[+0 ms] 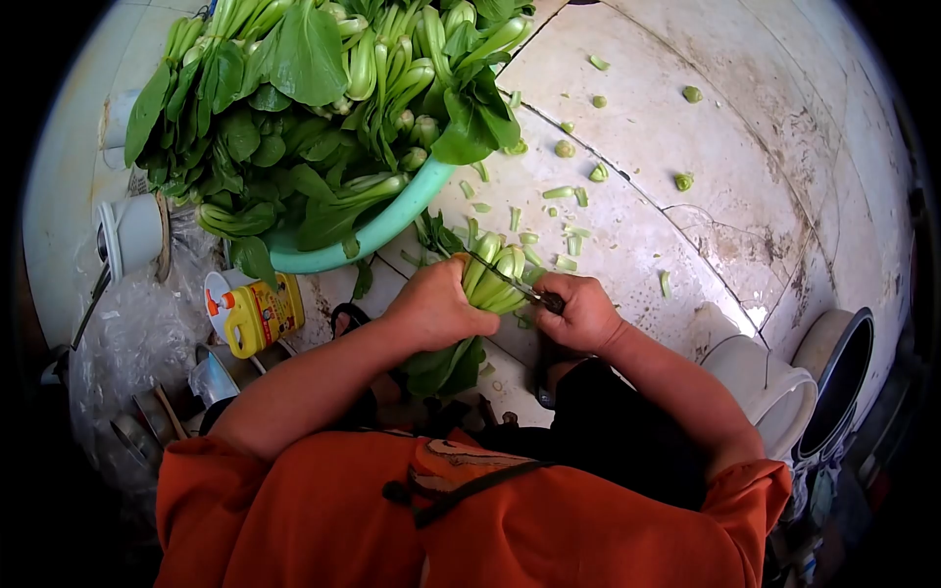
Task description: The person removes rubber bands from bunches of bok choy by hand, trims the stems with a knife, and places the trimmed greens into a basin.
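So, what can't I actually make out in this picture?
All in the head view:
Handle of the knife: mostly hidden inside the right hand.
Fingers of the left hand: partly behind the held greens.
Inside of the basin: largely covered by the heaped greens, themselves cut off by the top edge.
Small lettering on the yellow jug: too small to read.

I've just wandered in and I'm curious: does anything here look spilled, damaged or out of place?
Yes: pale green bok choy trimmings lie loose on the tile floor, not in the basin. Brown stains mark the tiles, and one looks cracked. Bok choy leaves also overhang the basin's rim.
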The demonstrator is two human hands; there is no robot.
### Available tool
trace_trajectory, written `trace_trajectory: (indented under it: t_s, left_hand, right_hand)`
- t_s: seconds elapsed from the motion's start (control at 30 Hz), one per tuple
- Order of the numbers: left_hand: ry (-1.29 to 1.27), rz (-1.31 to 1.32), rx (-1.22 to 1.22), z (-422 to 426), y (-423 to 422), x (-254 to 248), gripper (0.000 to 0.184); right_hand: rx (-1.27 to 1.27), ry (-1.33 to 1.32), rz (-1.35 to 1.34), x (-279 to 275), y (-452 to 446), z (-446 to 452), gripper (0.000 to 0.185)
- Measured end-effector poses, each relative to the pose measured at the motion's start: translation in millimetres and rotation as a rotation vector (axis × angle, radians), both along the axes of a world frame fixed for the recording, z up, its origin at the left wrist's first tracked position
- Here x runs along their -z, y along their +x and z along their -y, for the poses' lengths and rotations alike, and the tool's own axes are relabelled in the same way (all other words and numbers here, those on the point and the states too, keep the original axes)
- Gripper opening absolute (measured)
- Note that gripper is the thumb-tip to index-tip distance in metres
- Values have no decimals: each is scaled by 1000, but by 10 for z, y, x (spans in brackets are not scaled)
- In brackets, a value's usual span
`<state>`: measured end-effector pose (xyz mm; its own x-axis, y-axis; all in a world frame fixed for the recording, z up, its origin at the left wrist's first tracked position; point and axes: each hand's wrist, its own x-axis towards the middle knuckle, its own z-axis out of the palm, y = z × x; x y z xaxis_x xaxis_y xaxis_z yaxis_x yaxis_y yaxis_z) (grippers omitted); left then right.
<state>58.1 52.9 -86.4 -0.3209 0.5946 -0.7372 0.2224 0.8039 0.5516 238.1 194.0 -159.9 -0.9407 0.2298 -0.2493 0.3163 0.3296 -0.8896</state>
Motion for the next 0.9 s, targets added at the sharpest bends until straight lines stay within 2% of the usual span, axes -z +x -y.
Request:
trace_trajectory:
  t_s: [0.03, 0.1, 0.33, 0.37, 0.43, 0.5, 0.53, 0.63, 0.7, 0.9]
  left_hand:
    - [0, 0, 0, 3, -4, -2, 43]
    - [37, 51, -28, 6, -6, -4, 57]
    - [31, -47, 79, -10, -55, 50, 58]
    - [-40, -40, 108, -27, -50, 40, 59]
    - [-111, -30, 140, -93, -6, -27, 59]
    - [-125, -75, 194, -154, 52, -112, 40]
    - [-126, -74, 194, -132, 57, -66, 40]
    - [-162, -174, 232, -131, 60, -16, 46]
    - [-197, -235, 206, -187, 58, -97, 60]
    - [-24, -169, 60, -133, -28, -83, 62]
  right_hand:
    - [-5, -26, -30, 48, 46, -6, 20]
    - [1, -29, -41, 103, 127, -20, 20]
    - [-2, -54, -127, 37, 115, -22, 21]
    - [-2, -55, -128, -1, 71, -18, 21]
    - [-27, -26, 7, -81, -38, -6, 23]
    - [-37, 4, 41, -183, -111, 6, 24]
    - [-50, 35, 74, -207, -134, 14, 25]
    - [-27, 54, 158, -205, -133, 56, 23]
    - [-9, 8, 164, -165, -99, 32, 22]
    - [20, -42, 170, 26, 159, -18, 18]
